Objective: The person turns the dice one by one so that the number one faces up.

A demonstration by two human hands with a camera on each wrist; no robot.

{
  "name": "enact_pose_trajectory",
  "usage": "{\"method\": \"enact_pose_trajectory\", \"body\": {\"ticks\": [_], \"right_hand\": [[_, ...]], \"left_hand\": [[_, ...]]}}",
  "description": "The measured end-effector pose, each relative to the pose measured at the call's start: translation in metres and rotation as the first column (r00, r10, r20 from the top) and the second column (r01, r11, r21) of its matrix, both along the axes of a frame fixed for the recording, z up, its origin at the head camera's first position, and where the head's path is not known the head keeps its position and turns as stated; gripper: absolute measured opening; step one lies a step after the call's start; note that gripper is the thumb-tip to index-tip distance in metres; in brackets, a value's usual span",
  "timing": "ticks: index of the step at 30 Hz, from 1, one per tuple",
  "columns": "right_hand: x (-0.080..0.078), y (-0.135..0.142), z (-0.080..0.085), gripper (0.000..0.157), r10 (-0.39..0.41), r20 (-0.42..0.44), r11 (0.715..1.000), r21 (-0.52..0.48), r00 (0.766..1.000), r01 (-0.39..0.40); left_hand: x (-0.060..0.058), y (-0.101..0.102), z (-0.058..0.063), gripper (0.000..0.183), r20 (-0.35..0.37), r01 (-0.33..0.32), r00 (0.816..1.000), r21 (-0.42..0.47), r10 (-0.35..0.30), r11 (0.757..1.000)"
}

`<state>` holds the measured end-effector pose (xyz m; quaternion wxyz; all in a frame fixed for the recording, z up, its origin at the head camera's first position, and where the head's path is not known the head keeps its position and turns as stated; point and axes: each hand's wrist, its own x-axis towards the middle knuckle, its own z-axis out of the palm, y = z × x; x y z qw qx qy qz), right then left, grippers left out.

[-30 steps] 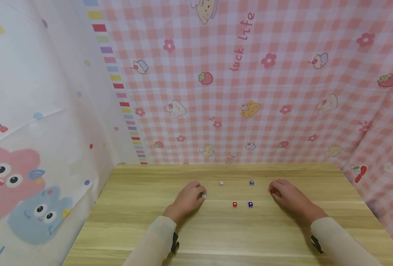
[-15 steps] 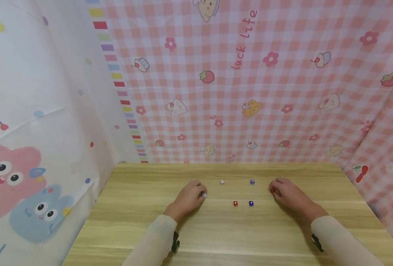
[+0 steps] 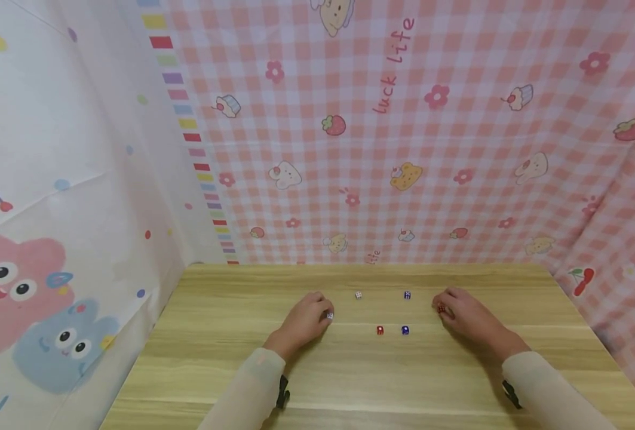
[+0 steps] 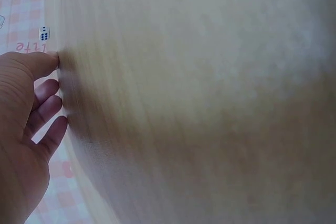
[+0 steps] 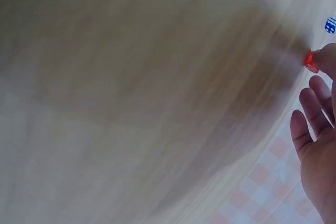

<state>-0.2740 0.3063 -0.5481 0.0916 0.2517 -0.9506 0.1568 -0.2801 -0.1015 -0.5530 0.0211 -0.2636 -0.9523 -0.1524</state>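
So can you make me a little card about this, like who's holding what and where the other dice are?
Left hand: pinches first white die
Right hand: pinches first red die
Far pair: second white die, first blue die
Near pair: second red die, second blue die
Dice seen: six
Table: wooden
Cloth behind: pink checks

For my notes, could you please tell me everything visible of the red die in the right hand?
The red die is a cube, perhaps plastic, held and partly hidden by the right hand, its thumb touching it. It sits right of the far blue die. Its pips can't be counted; contact with the table is unclear.
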Motion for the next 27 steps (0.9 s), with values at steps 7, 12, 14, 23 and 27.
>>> {"method": "enact_pose_trajectory", "body": {"ticks": [7,12,14,23,27], "right_hand": [[0.0014,0.0006,0.0016,0.013,-0.014,0.032,1.0,-0.021,0.999,0.014],[0.0016,0.0009,-0.0003,0.013,-0.012,0.031,1.0,-0.027,0.999,0.013],[0.0014,0.001,-0.0005,0.014,-0.005,0.026,1.0,-0.029,1.0,0.006],[-0.0005,0.0005,-0.0015,0.016,-0.006,0.015,1.0,-0.026,1.0,0.007],[-0.0006,-0.0008,0.0011,0.016,-0.012,0.019,1.0,-0.028,1.0,0.013]], "left_hand": [[0.0014,-0.001,0.001,0.004,-0.006,0.005,1.0,0.005,-0.005,1.0],[0.002,-0.001,0.0004,0.004,-0.007,0.006,1.0,0.011,-0.006,1.0],[0.0018,-0.0009,0.0002,0.004,-0.011,0.009,1.0,0.015,-0.008,1.0],[0.0014,-0.0007,0.0008,0.004,-0.018,0.01,1.0,0.015,-0.01,1.0],[0.0012,-0.0003,0.0022,0.005,-0.015,0.009,1.0,0.019,-0.009,1.0]]}}
